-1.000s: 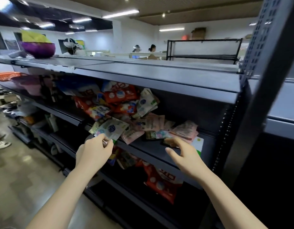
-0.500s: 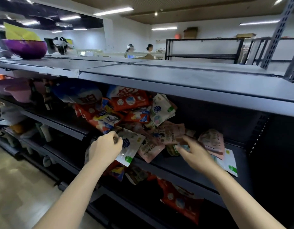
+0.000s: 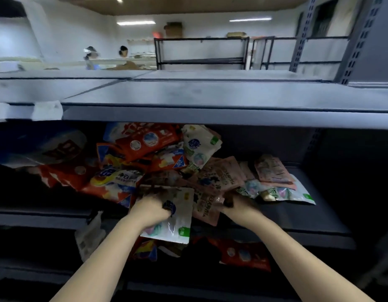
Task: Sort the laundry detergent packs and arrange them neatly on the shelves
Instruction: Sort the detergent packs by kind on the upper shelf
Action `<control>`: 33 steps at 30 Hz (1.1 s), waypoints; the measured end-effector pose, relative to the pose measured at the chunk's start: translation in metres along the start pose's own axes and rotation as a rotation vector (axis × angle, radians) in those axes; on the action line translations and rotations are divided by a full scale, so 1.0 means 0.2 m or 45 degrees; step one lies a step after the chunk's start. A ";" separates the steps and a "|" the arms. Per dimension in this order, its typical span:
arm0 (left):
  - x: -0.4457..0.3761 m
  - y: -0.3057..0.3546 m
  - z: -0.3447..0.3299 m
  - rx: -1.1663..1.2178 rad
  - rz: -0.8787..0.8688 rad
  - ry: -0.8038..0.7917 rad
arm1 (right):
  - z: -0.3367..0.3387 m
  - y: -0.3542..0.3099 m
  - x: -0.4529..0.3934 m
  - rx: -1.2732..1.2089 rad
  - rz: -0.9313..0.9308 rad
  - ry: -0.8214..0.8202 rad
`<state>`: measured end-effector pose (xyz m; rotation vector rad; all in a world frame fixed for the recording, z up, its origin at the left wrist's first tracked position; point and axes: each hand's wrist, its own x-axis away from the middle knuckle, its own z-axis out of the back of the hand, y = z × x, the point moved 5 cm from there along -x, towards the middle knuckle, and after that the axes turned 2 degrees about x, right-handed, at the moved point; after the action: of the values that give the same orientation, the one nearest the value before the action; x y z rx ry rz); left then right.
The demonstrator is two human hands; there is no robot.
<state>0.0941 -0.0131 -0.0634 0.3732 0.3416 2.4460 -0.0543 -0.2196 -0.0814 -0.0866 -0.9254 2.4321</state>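
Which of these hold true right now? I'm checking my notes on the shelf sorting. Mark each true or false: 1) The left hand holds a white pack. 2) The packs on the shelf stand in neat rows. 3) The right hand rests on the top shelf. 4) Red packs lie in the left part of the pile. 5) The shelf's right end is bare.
1) True: the left hand grips the white pack at the shelf edge.
2) False: they lie in a jumbled heap.
3) False: the right hand is down at the pink packs, below the top shelf.
4) True: the red packs lie left.
5) True.
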 end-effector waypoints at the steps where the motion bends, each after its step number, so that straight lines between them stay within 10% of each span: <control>1: -0.03 -0.02 -0.02 -0.016 -0.003 -0.064 | -0.02 -0.02 -0.01 -0.085 -0.023 0.019; 16: -0.25 -0.05 0.04 -0.426 -0.297 -0.062 | -0.16 -0.09 -0.04 -0.333 -0.513 0.157; 33: 0.00 0.36 0.23 0.670 -0.390 0.713 | 0.44 -0.10 0.53 -0.906 -0.112 1.414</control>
<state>0.0694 -0.0610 0.0037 -0.1591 1.1965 2.0888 -0.1571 -0.2060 0.0121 -1.4175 -1.0875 1.4340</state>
